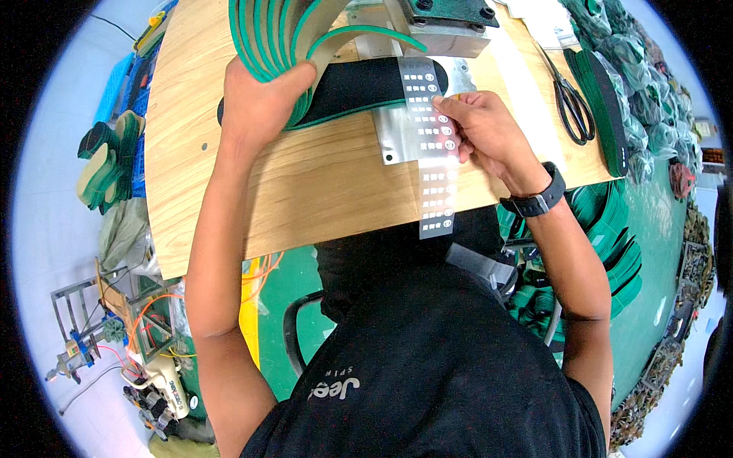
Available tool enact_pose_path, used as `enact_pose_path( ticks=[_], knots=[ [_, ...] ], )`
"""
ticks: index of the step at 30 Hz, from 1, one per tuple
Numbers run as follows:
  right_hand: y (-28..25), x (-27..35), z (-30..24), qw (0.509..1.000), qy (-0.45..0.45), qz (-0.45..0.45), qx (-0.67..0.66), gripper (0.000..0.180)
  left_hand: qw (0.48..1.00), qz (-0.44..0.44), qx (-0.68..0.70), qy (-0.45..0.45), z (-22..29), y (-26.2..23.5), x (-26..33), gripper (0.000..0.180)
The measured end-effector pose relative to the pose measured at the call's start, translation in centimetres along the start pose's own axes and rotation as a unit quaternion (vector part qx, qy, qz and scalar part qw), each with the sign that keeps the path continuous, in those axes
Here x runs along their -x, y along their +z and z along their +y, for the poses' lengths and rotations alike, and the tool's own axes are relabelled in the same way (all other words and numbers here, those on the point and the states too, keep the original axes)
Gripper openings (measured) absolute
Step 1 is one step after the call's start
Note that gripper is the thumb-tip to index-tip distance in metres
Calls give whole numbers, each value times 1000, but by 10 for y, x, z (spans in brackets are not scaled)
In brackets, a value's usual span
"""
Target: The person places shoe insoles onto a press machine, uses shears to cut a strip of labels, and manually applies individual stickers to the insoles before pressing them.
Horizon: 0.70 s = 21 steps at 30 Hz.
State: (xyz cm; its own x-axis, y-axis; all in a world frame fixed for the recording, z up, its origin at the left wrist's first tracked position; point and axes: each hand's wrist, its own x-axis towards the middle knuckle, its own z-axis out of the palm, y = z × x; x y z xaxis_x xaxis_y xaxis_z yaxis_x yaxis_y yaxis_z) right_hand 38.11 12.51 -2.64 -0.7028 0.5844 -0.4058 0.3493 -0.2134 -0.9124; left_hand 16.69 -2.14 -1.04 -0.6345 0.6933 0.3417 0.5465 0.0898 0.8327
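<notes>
My left hand [263,103] is closed round a bundle of green-edged insoles [267,34], whose upper ends fan and curl upward, one bending off to the right. Below them lies a black insole [355,84] with a green edge, its right end over a metal plate [393,137]. Between thumb and fingers, my right hand [492,133] pinches a clear strip of white printed transfers [437,183]. The strip's top lies across the black insole's right end; its lower end hangs past the table's front edge. A metal press head [450,15] stands just beyond.
On the wooden table [328,191], black-handled scissors [574,111] lie at the right beside a stack of black and green insoles [607,114]. Bagged goods [645,99] are heaped beyond. More green pieces [611,252] pile below right; insole bundles [107,164] sit off the left edge.
</notes>
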Motion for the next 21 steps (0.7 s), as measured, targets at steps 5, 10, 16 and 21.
enact_pose_path(
  ticks=[5,10,16,21],
  knots=[
    [0,-1,-2,1000,11,12,17,28,999,7,-35,-9,6,1,5,17],
    [0,-2,1,1000,7,7,15,29,999,1,-7,36,5,10,9,28],
    [3,3,-2,1000,5,3,-13,30,966,-111,-208,105,3,18,3,63],
    [-4,8,8,999,-29,5,-41,26,941,-168,-266,127,9,25,-1,78]
  ],
)
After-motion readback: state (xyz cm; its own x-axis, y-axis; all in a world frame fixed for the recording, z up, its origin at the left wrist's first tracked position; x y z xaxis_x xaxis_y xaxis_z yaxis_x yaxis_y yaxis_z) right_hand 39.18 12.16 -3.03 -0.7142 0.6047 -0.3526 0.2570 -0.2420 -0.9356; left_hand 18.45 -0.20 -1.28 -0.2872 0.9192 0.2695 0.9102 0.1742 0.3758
